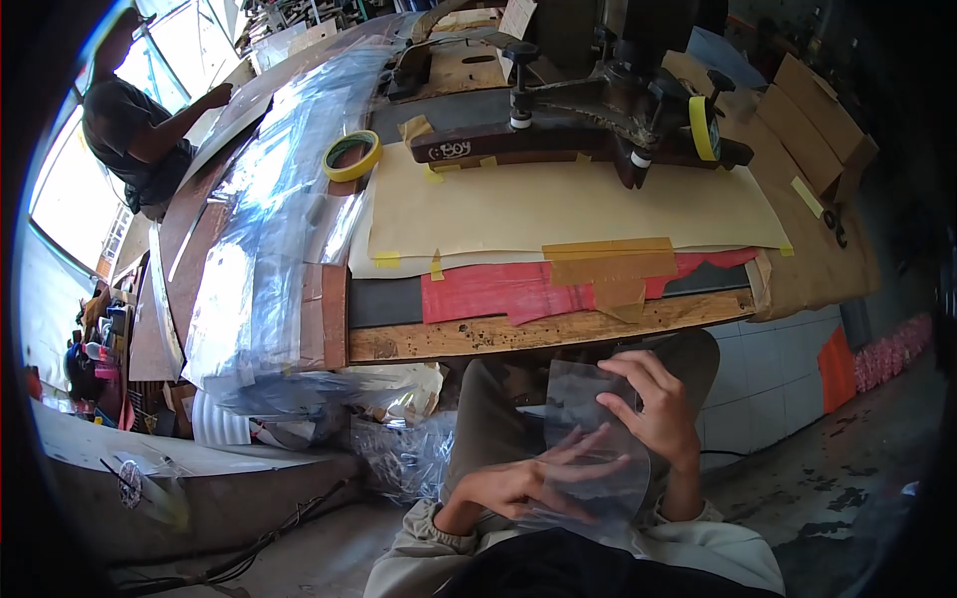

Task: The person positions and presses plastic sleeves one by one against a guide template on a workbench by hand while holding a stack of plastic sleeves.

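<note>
In the head view, a clear sheet (573, 394) stands tilted over the wearer's lap, near the bench and just short of its wooden edge (478, 341). The left hand (513, 486) comes in from the left with its fingers stretched and spread, their tips showing through the sheet. The right hand (653, 399) is at the sheet's upper right, thumb and fingers curved and apart from one another; whether they pinch the film, I cannot tell. On the bench, red paper (478, 291) lies behind the wooden edge, with a brown patch (608, 261) across it and cream paper (558, 209) beyond. A dark bar (558, 147) lies along the far side of the cream paper. One yellow tape roll (352, 171) lies at the paper's far left corner; a second roll (705, 130) stands upright against the bar's right part. Shiny film (269, 199) covers the bench's left part, and crumpled plastic (399, 458) sits below, left of the wearer's legs. Scissors (835, 227) lie at the right, near a cardboard box (812, 125). At the far left stands another person (130, 125), one arm reaching toward the bench.
</note>
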Demonstrator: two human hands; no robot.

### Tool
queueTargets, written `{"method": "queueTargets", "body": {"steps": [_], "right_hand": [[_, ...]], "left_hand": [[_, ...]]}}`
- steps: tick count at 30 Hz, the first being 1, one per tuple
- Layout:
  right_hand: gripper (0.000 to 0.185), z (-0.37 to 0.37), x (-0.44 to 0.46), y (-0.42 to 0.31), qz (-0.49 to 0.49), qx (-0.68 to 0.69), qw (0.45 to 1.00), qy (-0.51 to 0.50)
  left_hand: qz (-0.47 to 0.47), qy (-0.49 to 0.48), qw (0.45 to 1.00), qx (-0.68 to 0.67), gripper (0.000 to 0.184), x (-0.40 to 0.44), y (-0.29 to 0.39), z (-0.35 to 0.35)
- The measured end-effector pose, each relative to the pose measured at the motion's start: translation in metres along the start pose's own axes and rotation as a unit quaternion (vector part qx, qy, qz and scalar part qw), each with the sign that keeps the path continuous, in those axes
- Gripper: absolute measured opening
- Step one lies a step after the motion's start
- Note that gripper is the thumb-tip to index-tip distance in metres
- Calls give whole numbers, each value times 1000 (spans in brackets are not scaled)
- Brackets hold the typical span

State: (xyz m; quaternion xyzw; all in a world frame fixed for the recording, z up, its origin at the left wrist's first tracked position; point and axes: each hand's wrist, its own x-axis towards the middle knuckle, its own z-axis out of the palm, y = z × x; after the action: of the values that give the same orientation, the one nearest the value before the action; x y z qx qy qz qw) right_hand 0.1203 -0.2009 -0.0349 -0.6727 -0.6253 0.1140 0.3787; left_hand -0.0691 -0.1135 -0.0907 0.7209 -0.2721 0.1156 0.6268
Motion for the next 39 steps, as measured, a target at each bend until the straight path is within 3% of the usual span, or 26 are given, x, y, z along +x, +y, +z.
{"method": "queueTargets", "body": {"steps": [4, 8, 9, 12, 13, 16, 22, 32, 39], "right_hand": [[35, -12, 27, -10, -81, -44, 993, 76], [33, -27, 66, 2, -138, -76, 986, 62], [31, -26, 72, 9, -118, -50, 991, 41], [30, -20, 83, 21, -121, -110, 987, -8], [31, -24, 82, 16, -115, -149, 982, -20], [32, -16, 83, 7, -86, -178, 980, -12], [31, 16, 77, 11, -144, -250, 948, 133], [32, 27, 101, -3, -154, -269, 950, 27], [31, 34, 102, -8, -173, -283, 941, 66]], "left_hand": [[31, 3, 999, 33, 72, 15, 7, -21], [25, 36, 999, 30, 80, 25, -4, -35], [64, 84, 994, 4, 61, 28, -9, -36], [-56, 130, 985, -102, 46, 22, -9, -35], [-44, 137, 989, -40, 54, 20, -23, -32], [-100, 130, 982, -96, 54, 16, -30, -26], [-82, 112, 986, -94, 52, 12, -39, -16], [-103, 150, 962, -202, 45, 13, -28, -14], [-102, 140, 955, -239, 48, 4, -34, -17]]}}
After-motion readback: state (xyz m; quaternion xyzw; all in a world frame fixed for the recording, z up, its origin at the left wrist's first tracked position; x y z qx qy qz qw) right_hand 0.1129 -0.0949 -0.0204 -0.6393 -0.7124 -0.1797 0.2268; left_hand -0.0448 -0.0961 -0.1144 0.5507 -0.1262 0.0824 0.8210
